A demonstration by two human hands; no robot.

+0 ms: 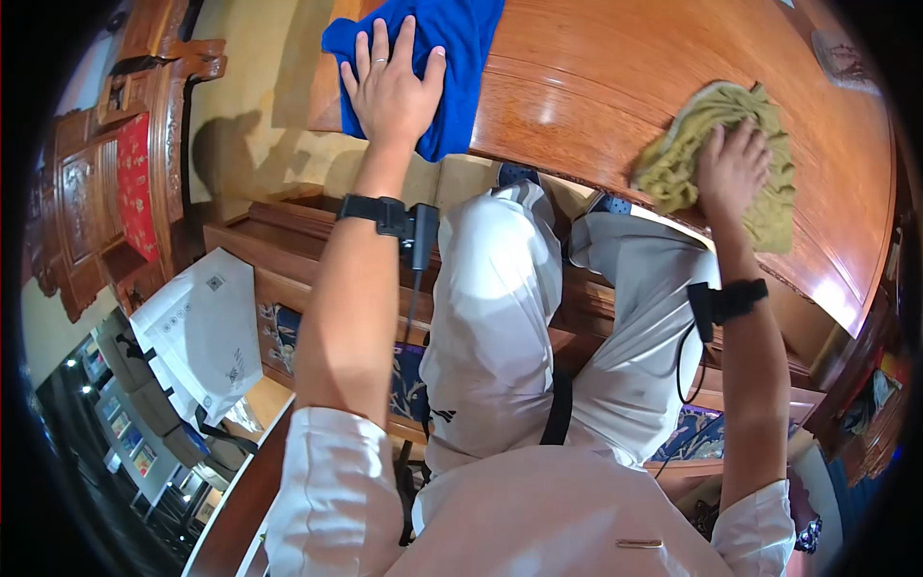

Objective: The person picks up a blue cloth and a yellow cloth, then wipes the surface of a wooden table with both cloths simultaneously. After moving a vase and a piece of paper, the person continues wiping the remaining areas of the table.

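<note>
Wiping with 2 cloths, 1 per hand. Left hand (392, 85) open and flat, fingers spread, palm pressing the blue cloth (466, 38) at the far left of the wooden desk (596, 87), with part of the cloth draped over the left edge. Right hand (733, 168) palm down and open, fingers slightly bent, on the bunched yellow-green cloth (673, 159) at the right, close to the near edge. Hands well apart, with a black strap on each wrist. Probably best done with flat palms and even pressure, and with overlapping strokes along the grain. Worth spreading the yellow-green cloth out, since a bunched wad likely covers less and may streak the glossy top. Worth pulling the blue cloth fully onto the top, as the overhang could slide off the edge. Likely sensible to follow the curved rim so the border gets covered too.
</note>
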